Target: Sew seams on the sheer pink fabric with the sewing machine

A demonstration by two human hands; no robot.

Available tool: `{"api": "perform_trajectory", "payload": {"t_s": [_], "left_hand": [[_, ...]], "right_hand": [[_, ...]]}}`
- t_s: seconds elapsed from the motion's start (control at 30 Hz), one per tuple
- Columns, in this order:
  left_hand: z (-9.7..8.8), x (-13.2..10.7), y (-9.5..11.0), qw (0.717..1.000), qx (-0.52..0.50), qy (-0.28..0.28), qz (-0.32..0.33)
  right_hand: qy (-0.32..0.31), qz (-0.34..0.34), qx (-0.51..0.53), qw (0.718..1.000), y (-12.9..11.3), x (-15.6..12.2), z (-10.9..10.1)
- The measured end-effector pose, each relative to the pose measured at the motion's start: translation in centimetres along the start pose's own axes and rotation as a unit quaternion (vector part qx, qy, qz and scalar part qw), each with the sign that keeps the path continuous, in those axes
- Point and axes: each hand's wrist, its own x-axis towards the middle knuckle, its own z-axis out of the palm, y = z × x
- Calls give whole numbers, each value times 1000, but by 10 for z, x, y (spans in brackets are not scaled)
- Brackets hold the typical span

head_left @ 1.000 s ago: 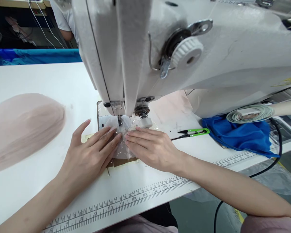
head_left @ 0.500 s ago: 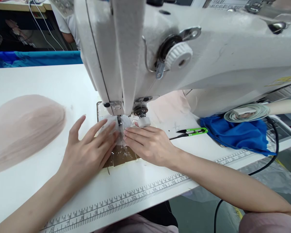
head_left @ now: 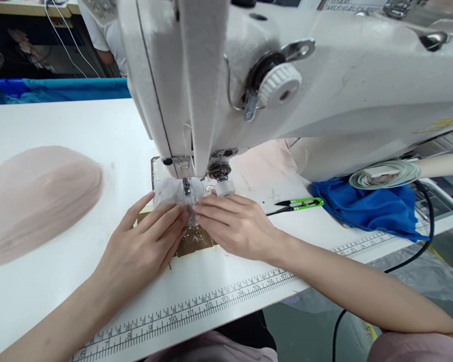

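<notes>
A small piece of sheer, glittery fabric [head_left: 175,193] lies under the presser foot [head_left: 186,187] of a white sewing machine [head_left: 287,80]. My left hand [head_left: 143,246] lies flat on it from the left, fingers stretched out and pressed to the cloth. From the right, my right hand [head_left: 234,223] also rests flat, its fingertips meeting the left ones just in front of the needle. Neither hand grips anything; both hold the cloth down on the machine bed.
A mound of pale pink sheer fabric [head_left: 33,196] lies at the left of the white table [head_left: 79,125]. Green thread snips [head_left: 300,203] and a blue cloth [head_left: 366,208] sit to the right. A ruler strip [head_left: 196,309] runs along the front edge. Another person's sleeve [head_left: 98,30] shows at the back.
The fabric has fed back under the foot. My left hand lifted and spread its fingers, then drew back toward me and pressed flat again; the right hand stayed almost in place.
</notes>
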Motion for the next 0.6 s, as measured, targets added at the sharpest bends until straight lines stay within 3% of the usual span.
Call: {"api": "perform_trajectory", "payload": {"t_s": [0.27,0.6], "left_hand": [[-6,-5,4,998,42,-19,32],[-2,-4,4,999,29,-16,2]], "right_hand": [[-13,-17,-14,1000,-5,-4,-2],[-10,-19,-37,999,-3,-2,2]]}}
